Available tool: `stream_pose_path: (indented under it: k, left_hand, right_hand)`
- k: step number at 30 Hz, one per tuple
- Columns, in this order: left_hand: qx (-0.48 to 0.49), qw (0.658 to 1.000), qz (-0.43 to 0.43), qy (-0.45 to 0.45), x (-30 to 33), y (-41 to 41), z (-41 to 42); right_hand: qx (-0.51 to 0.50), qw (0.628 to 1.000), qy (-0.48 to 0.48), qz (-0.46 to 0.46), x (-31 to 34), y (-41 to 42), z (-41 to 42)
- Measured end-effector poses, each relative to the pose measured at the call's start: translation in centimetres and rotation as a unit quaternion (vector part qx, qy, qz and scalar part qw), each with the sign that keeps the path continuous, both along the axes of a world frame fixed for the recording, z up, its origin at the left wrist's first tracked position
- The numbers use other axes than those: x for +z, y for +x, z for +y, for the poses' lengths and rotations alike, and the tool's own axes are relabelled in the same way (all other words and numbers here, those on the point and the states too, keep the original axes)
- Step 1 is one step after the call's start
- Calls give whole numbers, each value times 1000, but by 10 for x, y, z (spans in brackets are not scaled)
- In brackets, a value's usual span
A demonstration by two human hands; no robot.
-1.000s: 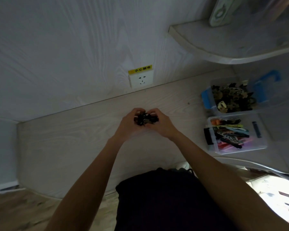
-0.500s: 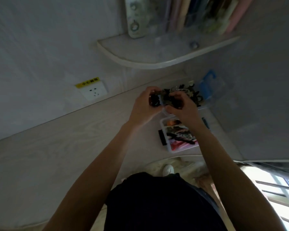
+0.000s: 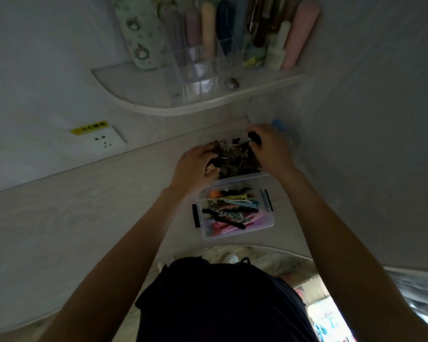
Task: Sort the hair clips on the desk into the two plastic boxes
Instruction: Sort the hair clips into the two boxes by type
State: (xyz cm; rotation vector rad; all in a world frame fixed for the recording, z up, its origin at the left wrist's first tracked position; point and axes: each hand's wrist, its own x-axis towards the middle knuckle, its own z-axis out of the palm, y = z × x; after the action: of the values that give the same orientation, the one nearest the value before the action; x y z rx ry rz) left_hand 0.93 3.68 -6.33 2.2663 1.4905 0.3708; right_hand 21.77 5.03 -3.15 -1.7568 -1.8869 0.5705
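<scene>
**Dark clips going into the far box**

Dark claw clips fill the far box (image 3: pixel 235 160), which sits on the desk (image 3: pixel 84 218) near the back wall, under a curved shelf (image 3: pixel 183 104). Both hands are over this box.

1. Left hand (image 3: pixel 195 166): fingers curled down at the box's left edge, touching the pile. A pale clip (image 3: pixel 211 170) shows just under the fingertips. Whether the fingers grip a clip or only press on the heap cannot be told from this view.
2. Right hand (image 3: pixel 269 146): fingers curled round a small black clip (image 3: pixel 255 138), held at the far right corner of the box, just above the pile.
3. Near box (image 3: pixel 234 211): clear plastic with black latches, just in front of the far box and touching or almost touching it. It holds long flat clips in mixed colours: pink, teal, orange, black.

Step in hand, as judged: depositing the dark claw-type clips into the far box. No loose clips are visible on the bare desk, so the sorting appears close to complete.

Next move calls for:
- Releasing the black clip over the pile, not over the rim; the heap stands high and a clip dropped at the edge could slide out onto the desk.
- Lifting both hands straight up so that no teeth snag the fingers and drag other clips out.
- Checking the desk to the left, by the wall socket (image 3: pixel 104 141), for strays.
</scene>
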Motion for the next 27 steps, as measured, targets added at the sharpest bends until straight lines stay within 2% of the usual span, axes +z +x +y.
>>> stream_pose_path:
  k: [3,5,8,13,18,22,25,27]
  left_hand:
    - [-6,999,36,16,-5,1,-8]
    - [-1,999,29,46,-7,1,-11]
    - [20,996,-11,91,-9,-1,-14]
    - [2,997,23,71,-11,-2,-16]
    - [22,996,47,66,-11,-4,-13]
    - [4,998,-25,62,-12,-7,-14]
    - [5,996,-26,86,-14,-12,-18]
    - [-6,995,-4,96,-14,-12,-21]
  right_hand:
    - [65,995,-69,-21,-5,-1,3]
    - [77,989,-109,-56,-11,0,0]
    - [64,996,-54,-35,-13,-4,-17]
    - [185,977,-59,-92,-33,-24,-38]
    - [95,986,11,-137,-30,-5,-41]
    - [25,998,21,-49,-27,8,-45]
    - [19,999,-10,-42,-28,-2,-41]
    - [62,994,-67,-62,-30,-13,-36]
